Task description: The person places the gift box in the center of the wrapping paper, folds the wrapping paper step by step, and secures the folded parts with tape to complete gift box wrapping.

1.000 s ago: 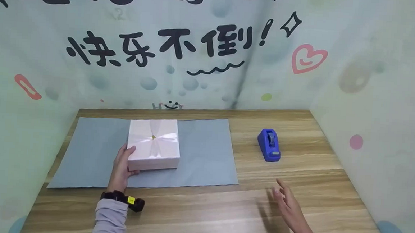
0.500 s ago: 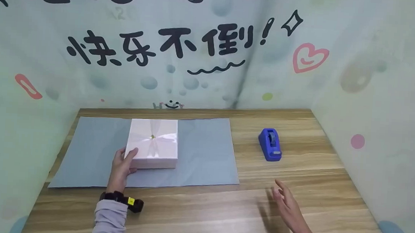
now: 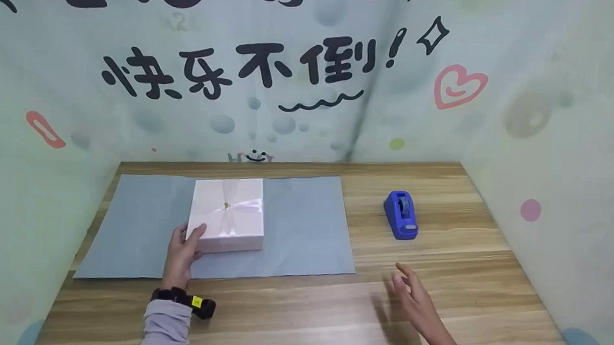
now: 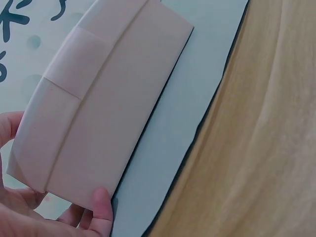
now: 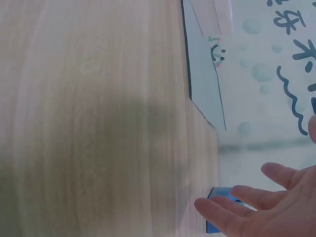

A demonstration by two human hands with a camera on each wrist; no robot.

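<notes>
A pale pink gift box [image 3: 242, 224], its lid crossed by a white ribbon with a small gold piece at the middle, is on a sheet of blue-grey wrapping paper [image 3: 309, 226]. My left hand [image 3: 179, 255] grips the box by its near left corner, thumb on the lid. In the left wrist view, fingers curl about the end of the box [image 4: 113, 108], with one fingertip against its side. My right hand [image 3: 419, 304] hovers over the wood to the right of the paper, fingers loosely spread and holding nothing. Beyond it stands a blue tape dispenser [image 3: 400, 218].
The wooden table [image 3: 287, 320] meets a printed back wall [image 3: 288, 134] just past the paper's far edge. Pale side walls flank the table left and right. A black strap with a small camera [image 3: 203, 307] sits on the left wrist.
The box has turned and shifted slightly, while my left thumb has slid a little further over its lid. My right hand has drifted a short way left.
</notes>
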